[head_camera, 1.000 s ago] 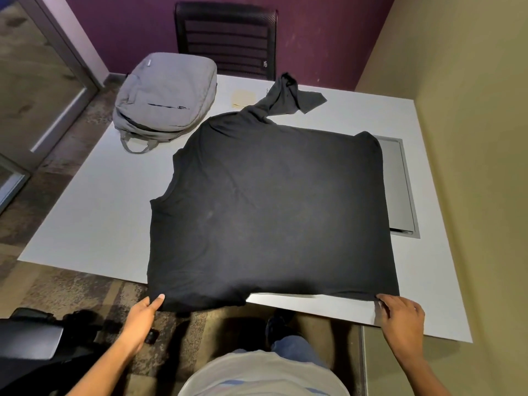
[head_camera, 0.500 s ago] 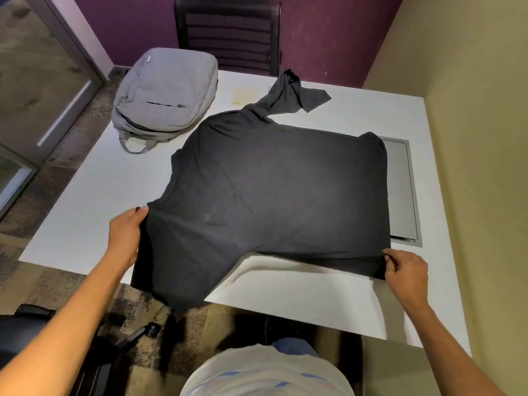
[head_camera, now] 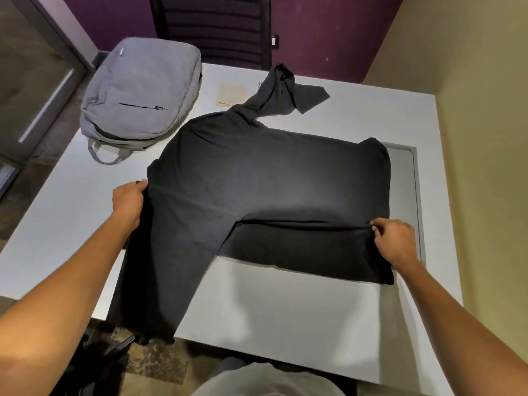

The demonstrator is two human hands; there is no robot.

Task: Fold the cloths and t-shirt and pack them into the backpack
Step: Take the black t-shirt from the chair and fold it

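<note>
Under both hands the white surface (head_camera: pixel 300 304) lies bare toward the person, so there is room there to finish the fold. Most of the black t-shirt (head_camera: pixel 271 181) spreads flat ahead of the hands, but its left side trails past the left hand and hangs over the near edge, which I judge could drag the cloth off if let go. The grey backpack (head_camera: pixel 143 87) rests well beyond the left hand, near the far left corner, probably kept close for packing. A tan cloth (head_camera: pixel 231 94) peeks out beyond the shirt, just beside its twisted sleeve. The left hand (head_camera: pixel 128 202) grips the shirt's side edge, fingers curled into the fabric. The right hand (head_camera: pixel 395 242) pinches the hem, doubled over the body, apparently to set a straight crease; a grey inset panel (head_camera: pixel 405 178) lies just beyond it.
</note>
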